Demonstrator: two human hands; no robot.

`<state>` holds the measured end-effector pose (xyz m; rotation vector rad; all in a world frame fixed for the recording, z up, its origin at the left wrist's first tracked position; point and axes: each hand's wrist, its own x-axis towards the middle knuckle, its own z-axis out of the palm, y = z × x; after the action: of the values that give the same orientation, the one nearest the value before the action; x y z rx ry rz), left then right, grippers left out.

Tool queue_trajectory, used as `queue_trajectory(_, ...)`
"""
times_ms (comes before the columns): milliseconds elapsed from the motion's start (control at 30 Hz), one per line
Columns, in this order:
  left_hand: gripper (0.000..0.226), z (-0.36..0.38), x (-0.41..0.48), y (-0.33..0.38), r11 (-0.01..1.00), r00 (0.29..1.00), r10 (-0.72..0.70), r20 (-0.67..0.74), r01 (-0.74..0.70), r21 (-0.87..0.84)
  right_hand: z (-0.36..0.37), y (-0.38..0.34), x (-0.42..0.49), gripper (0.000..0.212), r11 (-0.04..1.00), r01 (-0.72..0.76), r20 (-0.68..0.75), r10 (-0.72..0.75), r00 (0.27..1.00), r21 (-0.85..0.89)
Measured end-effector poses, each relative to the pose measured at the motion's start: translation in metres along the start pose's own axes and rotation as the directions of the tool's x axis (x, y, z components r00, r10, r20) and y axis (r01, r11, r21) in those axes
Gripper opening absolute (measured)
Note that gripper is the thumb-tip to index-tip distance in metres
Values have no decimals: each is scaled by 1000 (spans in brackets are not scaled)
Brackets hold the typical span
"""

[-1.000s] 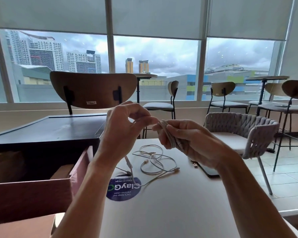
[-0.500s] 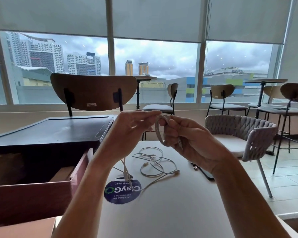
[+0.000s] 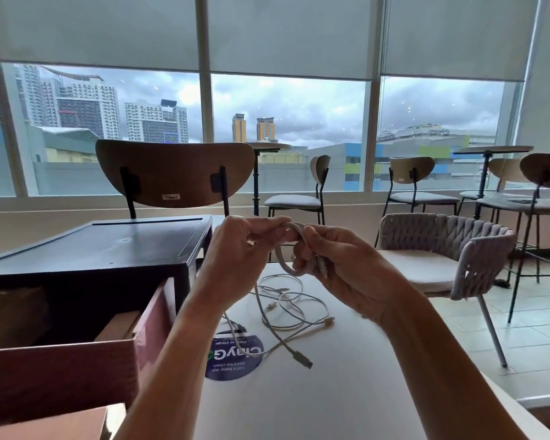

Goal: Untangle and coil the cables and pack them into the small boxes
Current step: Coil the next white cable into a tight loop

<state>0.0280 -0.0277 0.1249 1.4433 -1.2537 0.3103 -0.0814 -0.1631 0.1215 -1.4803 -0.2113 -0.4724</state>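
Note:
A white cable coil (image 3: 282, 255) is held up over the white table (image 3: 331, 392). My right hand (image 3: 340, 265) grips the coil's loops, and my left hand (image 3: 235, 252) pinches the strand at its top. The cable's loose tail hangs from my left hand down to a plug (image 3: 303, 359) on the table. More white cables (image 3: 294, 304) lie in a loose tangle beneath my hands. An open reddish-brown box (image 3: 77, 373) stands at the near left, with a black box (image 3: 102, 249) behind it.
A blue round sticker (image 3: 234, 360) is stuck on the table near the tangle. A brown chair (image 3: 175, 173) stands behind the black box, and a woven grey chair (image 3: 442, 249) at the table's right. More chairs and tables line the window.
The coil has opened from a tight bundle into a visible loop between my hands. The loose tail with its plug now lies further out on the table.

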Motion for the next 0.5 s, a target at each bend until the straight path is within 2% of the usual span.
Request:
queue_trajectory(67,19,-2,-1,-2,999,1000,-6,-30,7,54,1,3,2,33,969,-1,-113,-28,993,-246)
queue_trajectory(100,19,-3,-1,-4,997,999,-16,-44,19,74,1,4,2,34,960,-8,-124,-28,992,-278)
queue_trajectory(200,19,-6,-2,-8,990,997,-37,-61,45,130,3,4,0,33,976,-51,-68,37,997,-212)
queue_trajectory(300,19,-6,-2,-7,982,999,-21,-49,29,185,1,4,-1,29,962,-53,-49,42,998,-267)
queue_trajectory(433,20,-4,-3,-4,976,998,15,-61,-2,216,2,3,-2,17,936,47,-137,-100,986,-348)
queue_trajectory(500,21,-3,-2,-4,976,997,13,-72,3,218,4,2,-2,20,937,98,-213,-177,961,-336)
